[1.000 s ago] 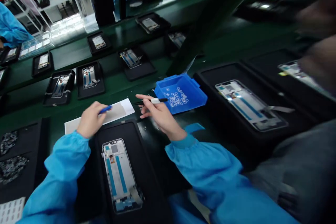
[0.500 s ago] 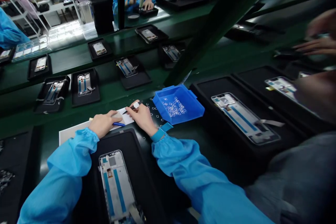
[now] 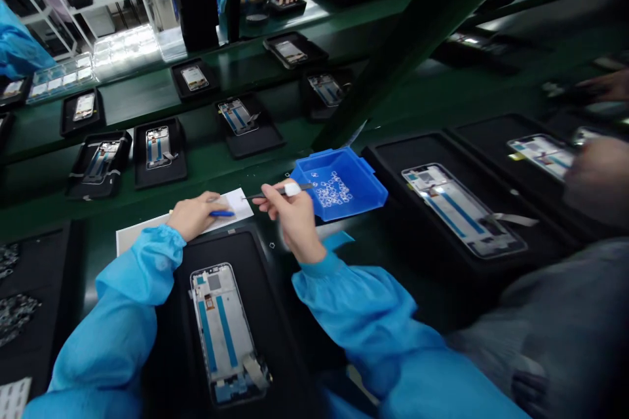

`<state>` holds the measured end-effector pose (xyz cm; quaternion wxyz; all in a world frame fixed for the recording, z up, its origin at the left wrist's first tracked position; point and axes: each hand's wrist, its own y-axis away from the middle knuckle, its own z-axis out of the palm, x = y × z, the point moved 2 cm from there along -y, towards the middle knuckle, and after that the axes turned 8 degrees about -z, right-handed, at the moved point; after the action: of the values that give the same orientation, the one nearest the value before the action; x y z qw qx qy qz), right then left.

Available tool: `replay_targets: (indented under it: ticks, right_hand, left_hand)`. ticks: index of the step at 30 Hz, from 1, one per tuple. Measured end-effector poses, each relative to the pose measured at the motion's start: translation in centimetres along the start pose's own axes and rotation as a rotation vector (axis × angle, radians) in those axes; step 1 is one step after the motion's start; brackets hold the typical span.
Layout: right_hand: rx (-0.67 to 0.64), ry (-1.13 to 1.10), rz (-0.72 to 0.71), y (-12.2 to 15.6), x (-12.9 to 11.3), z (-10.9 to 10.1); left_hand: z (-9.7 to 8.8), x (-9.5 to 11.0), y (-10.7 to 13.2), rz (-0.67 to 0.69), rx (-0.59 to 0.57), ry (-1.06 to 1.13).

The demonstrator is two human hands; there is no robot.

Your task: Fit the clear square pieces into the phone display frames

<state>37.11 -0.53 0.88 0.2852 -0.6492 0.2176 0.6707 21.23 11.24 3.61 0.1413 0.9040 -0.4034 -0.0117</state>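
Note:
My left hand [image 3: 194,215] rests on a white sheet [image 3: 236,203] and is closed on a thin blue pen-like tool [image 3: 222,213]. My right hand [image 3: 293,216] is lifted just right of the sheet, pinching black tweezers [image 3: 275,192] whose tip points left over the sheet's corner. A black tray [image 3: 275,314] lies below both hands and holds an open phone frame [image 3: 223,330] with blue strips. A blue bin [image 3: 361,177] with several small white parts stands right of my right hand.
More black trays with phone frames lie on the green belt behind [image 3: 160,152] and to the right [image 3: 462,209]. Another person's blurred hand [image 3: 594,170] is at the right edge. A dark slanted post [image 3: 417,33] rises behind the bin. People in blue work at the far bench.
My right hand has lifted off the white sheet and moved right toward the blue bin, tweezers still in it. My left hand stays on the sheet.

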Motion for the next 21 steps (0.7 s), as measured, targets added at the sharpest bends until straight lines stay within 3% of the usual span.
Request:
replay_targets:
  ticks: [2,4,7,10,15,21]
  right_hand:
    - [-0.054,-0.087,0.039,2.9,-1.5,-0.4]
    - [-0.178,-0.096,0.081,5.7,-2.5,-0.3]
    - [-0.307,-0.011,0.048,8.2,-2.9,0.6]
    - [-0.330,0.163,-0.058,8.7,-2.4,1.2]
    - [-0.348,0.352,-0.195,8.7,-2.4,1.4]
    - [-0.356,0.365,-0.212,9.0,-2.9,1.4]
  left_hand:
    - [-0.9,-0.9,1.3,-0.124,0.167,0.145]
    - [-1.7,-1.5,3.4,-0.215,0.229,0.311]
    - [-1.5,-1.0,6.7,-0.181,0.021,0.537]
    - [-0.3,0.1,8.9,-0.123,-0.127,0.583]
    - [0.9,0.9,9.2,-0.094,-0.126,0.505]
    - [0.6,0.9,8.9,-0.103,-0.145,0.491]
